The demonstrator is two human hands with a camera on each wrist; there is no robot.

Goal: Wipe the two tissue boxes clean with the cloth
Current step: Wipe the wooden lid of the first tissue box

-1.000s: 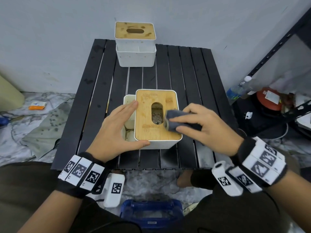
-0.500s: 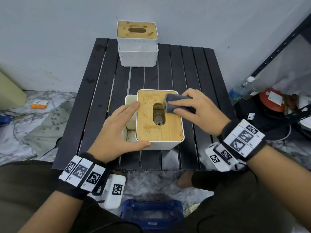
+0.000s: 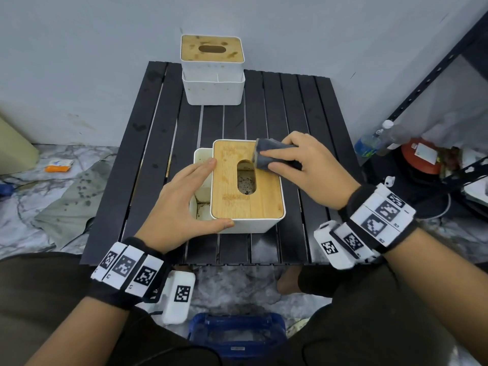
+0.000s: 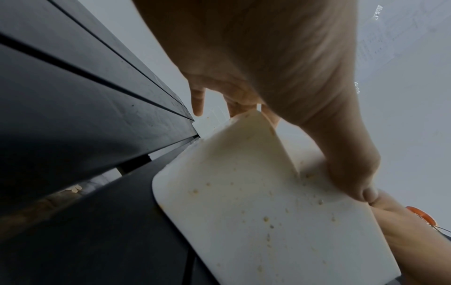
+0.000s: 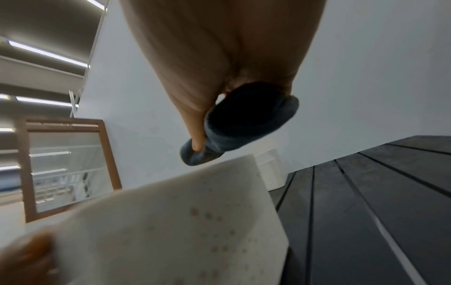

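Observation:
The near tissue box (image 3: pixel 247 204), white with a bamboo lid, stands mid-table. Its white walls carry brown specks (image 4: pixel 256 212). My left hand (image 3: pixel 184 204) braces it: straight fingers lie over the open side compartment along the lid's left edge, and the thumb (image 4: pixel 354 173) presses the front wall. My right hand (image 3: pixel 306 167) grips a folded grey cloth (image 3: pixel 269 157) and presses it on the lid's far right corner, beside the slot. The right wrist view shows the cloth (image 5: pixel 244 131) wrapped round my fingers above the box (image 5: pixel 183 221). The second tissue box (image 3: pixel 212 72), its lid stained, stands at the table's far edge.
The black slatted table (image 3: pixel 298 120) stands against a pale wall. On the floor to the right are a plastic bottle (image 3: pixel 375 141) and a red object (image 3: pixel 420 157) under a black rack. A blue item (image 3: pixel 237 331) lies between my knees, below the near edge.
My right hand slid the cloth from the lid's near right part, beside the slot, away to its far right corner. The left hand and the box stayed put.

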